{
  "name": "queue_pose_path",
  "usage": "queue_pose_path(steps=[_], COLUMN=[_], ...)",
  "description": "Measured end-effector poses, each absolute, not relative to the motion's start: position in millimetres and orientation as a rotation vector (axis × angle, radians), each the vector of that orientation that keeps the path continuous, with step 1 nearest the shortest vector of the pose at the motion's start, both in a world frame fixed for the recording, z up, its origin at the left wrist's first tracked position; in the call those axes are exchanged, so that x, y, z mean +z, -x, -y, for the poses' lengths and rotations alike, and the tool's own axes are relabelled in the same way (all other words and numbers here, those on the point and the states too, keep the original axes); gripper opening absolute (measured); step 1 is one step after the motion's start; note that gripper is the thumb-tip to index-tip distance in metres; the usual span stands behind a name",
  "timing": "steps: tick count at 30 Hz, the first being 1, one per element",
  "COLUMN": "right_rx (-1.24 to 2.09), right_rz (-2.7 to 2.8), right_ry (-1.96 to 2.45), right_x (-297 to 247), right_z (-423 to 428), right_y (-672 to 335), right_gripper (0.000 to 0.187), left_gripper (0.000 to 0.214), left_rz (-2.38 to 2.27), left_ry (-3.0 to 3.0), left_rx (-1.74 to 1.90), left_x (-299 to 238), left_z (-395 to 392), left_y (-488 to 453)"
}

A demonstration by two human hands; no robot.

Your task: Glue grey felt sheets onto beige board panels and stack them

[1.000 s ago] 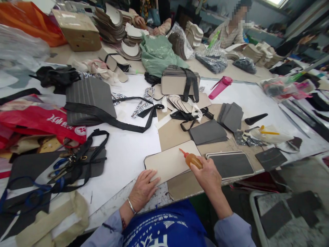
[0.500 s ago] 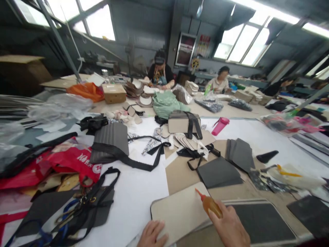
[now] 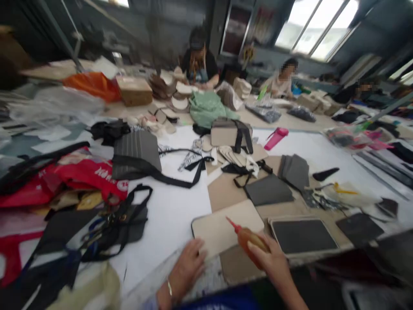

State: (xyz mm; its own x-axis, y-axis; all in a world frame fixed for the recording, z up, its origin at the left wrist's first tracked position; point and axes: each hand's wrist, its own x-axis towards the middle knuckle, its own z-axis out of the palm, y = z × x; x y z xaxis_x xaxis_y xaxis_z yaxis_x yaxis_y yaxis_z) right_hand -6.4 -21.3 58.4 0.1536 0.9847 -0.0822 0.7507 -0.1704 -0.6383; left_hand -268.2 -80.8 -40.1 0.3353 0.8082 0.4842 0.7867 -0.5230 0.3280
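Note:
My right hand [image 3: 272,258] is closed round a small amber glue bottle [image 3: 248,237] with a red nozzle, its tip over a beige rounded panel [image 3: 226,226] near the table's front edge. On that panel's near left corner rests my left hand [image 3: 189,269], fingers flat and spread, a bracelet on its wrist. A dark panel with a pale rim [image 3: 303,236] lies just right of my right hand. The picture is blurred by motion.
Grey panels [image 3: 269,189], black straps [image 3: 167,178], a strapped bundle [image 3: 230,133], a pink bottle [image 3: 274,138], a red bag [image 3: 84,176] and scissors [image 3: 97,230] crowd the table [image 3: 174,206]. Two people work at the far side.
The view swung up to the room and has dropped back towards the table. Both hands kept their places on the beige panel, the bottle still in my right hand.

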Motion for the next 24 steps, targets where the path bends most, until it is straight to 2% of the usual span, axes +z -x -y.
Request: queue_pose_path(steps=[2, 8, 24], right_rx=[0.775, 0.836, 0.500], right_rz=[1.695, 1.921, 2.329], right_ry=[1.991, 2.075, 2.079], right_x=[66, 85, 84], right_z=[33, 55, 51], right_y=[14, 51, 71], right_gripper=[0.044, 0.038, 0.034], left_gripper=[0.024, 0.019, 0.015], left_rz=[-1.496, -1.463, -1.481], left_ry=[-2.454, -2.424, -2.476], left_rx=[0.943, 0.969, 0.909], left_x=[-38, -32, -26], left_z=[94, 92, 89], left_y=[267, 271, 266])
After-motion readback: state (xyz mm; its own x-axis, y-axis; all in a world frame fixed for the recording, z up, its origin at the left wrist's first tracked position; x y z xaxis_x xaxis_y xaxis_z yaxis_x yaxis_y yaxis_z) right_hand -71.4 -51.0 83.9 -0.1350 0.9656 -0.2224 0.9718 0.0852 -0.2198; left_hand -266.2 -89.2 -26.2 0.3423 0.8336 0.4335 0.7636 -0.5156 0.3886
